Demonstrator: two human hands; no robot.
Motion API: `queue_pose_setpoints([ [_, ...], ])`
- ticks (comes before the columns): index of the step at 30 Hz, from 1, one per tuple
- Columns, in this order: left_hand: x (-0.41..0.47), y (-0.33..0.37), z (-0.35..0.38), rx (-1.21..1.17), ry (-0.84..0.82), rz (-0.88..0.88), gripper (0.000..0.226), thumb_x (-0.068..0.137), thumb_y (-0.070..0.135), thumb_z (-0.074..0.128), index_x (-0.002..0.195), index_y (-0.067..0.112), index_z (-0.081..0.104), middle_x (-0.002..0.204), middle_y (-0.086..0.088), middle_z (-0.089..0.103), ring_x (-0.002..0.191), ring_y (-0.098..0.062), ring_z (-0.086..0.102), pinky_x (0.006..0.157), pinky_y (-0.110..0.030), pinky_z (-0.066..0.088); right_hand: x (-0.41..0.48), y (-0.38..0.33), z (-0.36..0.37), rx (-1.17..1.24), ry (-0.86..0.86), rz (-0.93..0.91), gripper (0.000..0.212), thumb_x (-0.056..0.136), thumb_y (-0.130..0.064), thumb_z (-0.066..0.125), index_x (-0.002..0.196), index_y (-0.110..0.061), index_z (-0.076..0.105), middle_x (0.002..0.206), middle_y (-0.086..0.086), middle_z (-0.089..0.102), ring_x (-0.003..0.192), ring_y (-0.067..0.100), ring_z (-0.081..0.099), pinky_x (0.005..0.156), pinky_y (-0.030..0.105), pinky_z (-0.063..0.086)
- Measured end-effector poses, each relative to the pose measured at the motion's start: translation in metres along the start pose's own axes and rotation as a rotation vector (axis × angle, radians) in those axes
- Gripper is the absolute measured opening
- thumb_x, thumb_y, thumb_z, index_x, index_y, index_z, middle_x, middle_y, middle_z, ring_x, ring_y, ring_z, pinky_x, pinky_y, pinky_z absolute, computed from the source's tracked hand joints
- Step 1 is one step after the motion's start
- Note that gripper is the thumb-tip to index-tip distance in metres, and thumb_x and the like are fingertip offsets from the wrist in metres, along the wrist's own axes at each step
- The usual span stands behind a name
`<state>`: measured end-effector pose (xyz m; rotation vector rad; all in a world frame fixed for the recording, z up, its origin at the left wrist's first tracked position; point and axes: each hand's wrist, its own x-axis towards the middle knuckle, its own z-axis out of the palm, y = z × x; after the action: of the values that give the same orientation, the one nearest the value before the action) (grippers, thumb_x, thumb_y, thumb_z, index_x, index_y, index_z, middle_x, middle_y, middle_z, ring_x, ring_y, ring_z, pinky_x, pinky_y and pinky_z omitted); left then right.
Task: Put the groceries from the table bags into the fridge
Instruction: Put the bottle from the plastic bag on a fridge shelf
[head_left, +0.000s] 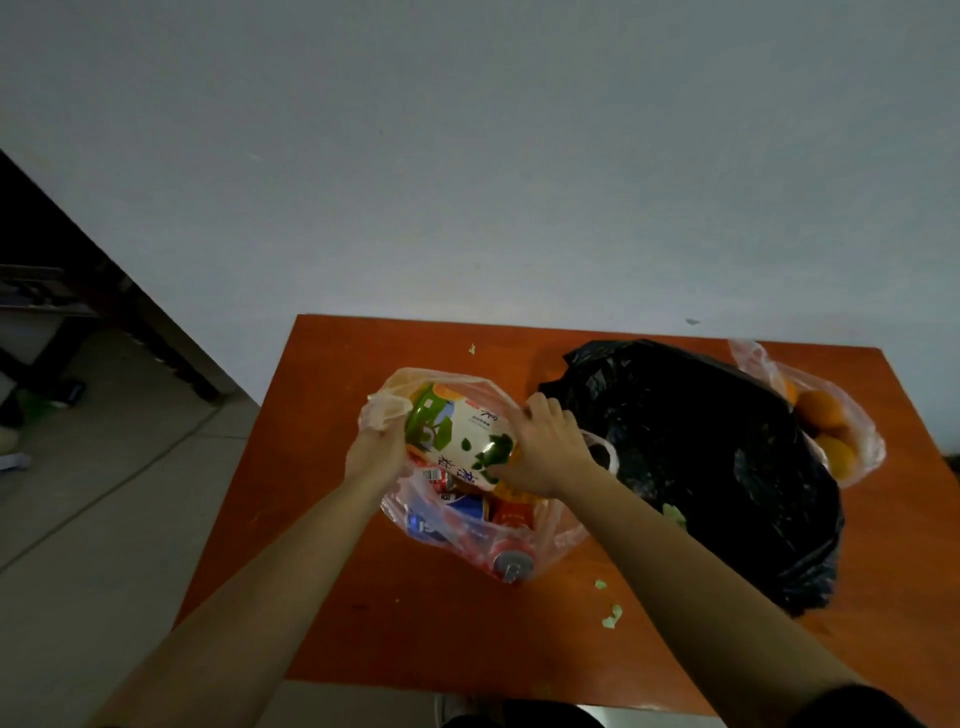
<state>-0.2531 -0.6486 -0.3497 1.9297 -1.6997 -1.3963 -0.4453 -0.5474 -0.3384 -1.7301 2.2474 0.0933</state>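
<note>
Off the tabletop's left edge lies a tiled floor (104, 519), with dark furniture (78, 291) further back. The left hand (376, 449) reaches over the middle of the orange-brown tabletop (415, 629). Its fingers (388, 435) are clenched on the bunched plastic at the rim of a clear bag (561, 525). In the mouth of that bag a white and green container (457, 436) lies on its side, tilted, above the other groceries. The right hand (545, 452) grasps the container's right end, fingers wrapped over it. Below the container, inside the bag, are a blue can (462, 512) and a red can (511, 514). A third can (511, 564) shows its silver top toward the tabletop's near edge. Small green scraps (612, 617) lie on the tabletop near the right forearm. Just right of the clear bag sits a crumpled black bag (701, 457), which covers much of the right half. At the far right corner, touching the black bag, a second clear bag (862, 441) holds oranges (821, 408).
</note>
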Motion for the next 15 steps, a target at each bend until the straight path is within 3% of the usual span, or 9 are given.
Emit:
queue_pose_setpoints([
  [2, 0.007, 0.006, -0.001, -0.098, 0.021, -0.091, 0.056, 0.102, 0.056, 0.03, 0.122, 0.011, 0.057, 0.099, -0.015, 0.069, 0.082, -0.026, 0.07, 0.064, -0.036, 0.059, 0.007, -0.005, 0.002, -0.051, -0.048, -0.02, 0.095, 0.07, -0.08, 0.061, 0.14, -0.02, 0.038, 0.122, 0.011, 0.04, 0.114, 0.031, 0.042, 0.102, 0.048, 0.04],
  [7, 0.012, 0.011, 0.005, -0.222, 0.057, -0.205, 0.058, 0.104, 0.056, 0.025, 0.129, 0.011, 0.051, 0.101, -0.017, 0.065, 0.088, -0.031, 0.068, 0.067, -0.039, 0.058, 0.018, 0.002, 0.016, 0.027, -0.141, -0.062, 0.111, 0.067, -0.085, 0.06, 0.15, -0.02, 0.026, 0.137, 0.013, 0.04, 0.127, 0.034, 0.04, 0.108, 0.053, 0.036],
  [9, 0.013, 0.009, 0.012, -0.254, 0.092, -0.225, 0.057, 0.104, 0.053, 0.023, 0.133, 0.012, 0.048, 0.104, -0.017, 0.066, 0.088, -0.031, 0.068, 0.059, -0.037, 0.057, 0.018, 0.015, 0.009, 0.202, -0.153, -0.055, 0.093, 0.08, -0.079, 0.053, 0.151, -0.023, 0.03, 0.143, 0.013, 0.04, 0.13, 0.033, 0.04, 0.109, 0.052, 0.037],
  [11, 0.008, 0.009, 0.021, -0.322, 0.132, -0.233, 0.051, 0.105, 0.049, 0.022, 0.133, 0.013, 0.045, 0.105, -0.016, 0.067, 0.085, -0.03, 0.07, 0.055, -0.037, 0.058, 0.018, 0.03, 0.001, 0.334, -0.105, -0.048, 0.064, 0.097, -0.06, 0.045, 0.147, -0.02, 0.043, 0.143, 0.013, 0.044, 0.13, 0.033, 0.043, 0.107, 0.049, 0.041],
  [13, 0.001, 0.01, 0.032, -0.393, 0.14, -0.256, 0.046, 0.105, 0.045, 0.025, 0.128, 0.012, 0.047, 0.102, -0.015, 0.067, 0.083, -0.029, 0.071, 0.065, -0.045, 0.062, 0.019, 0.043, -0.004, 0.321, 0.063, -0.049, 0.042, 0.102, -0.039, 0.048, 0.135, -0.014, 0.058, 0.134, 0.014, 0.05, 0.122, 0.033, 0.049, 0.099, 0.045, 0.047],
  [15, -0.006, 0.011, 0.043, -0.417, 0.053, -0.294, 0.044, 0.103, 0.044, 0.034, 0.12, 0.009, 0.054, 0.101, -0.014, 0.068, 0.085, -0.029, 0.07, 0.071, -0.046, 0.062, 0.019, 0.049, -0.008, 0.289, 0.246, -0.047, 0.032, 0.097, -0.031, 0.056, 0.122, -0.015, 0.068, 0.115, 0.011, 0.054, 0.104, 0.029, 0.056, 0.083, 0.04, 0.053],
])
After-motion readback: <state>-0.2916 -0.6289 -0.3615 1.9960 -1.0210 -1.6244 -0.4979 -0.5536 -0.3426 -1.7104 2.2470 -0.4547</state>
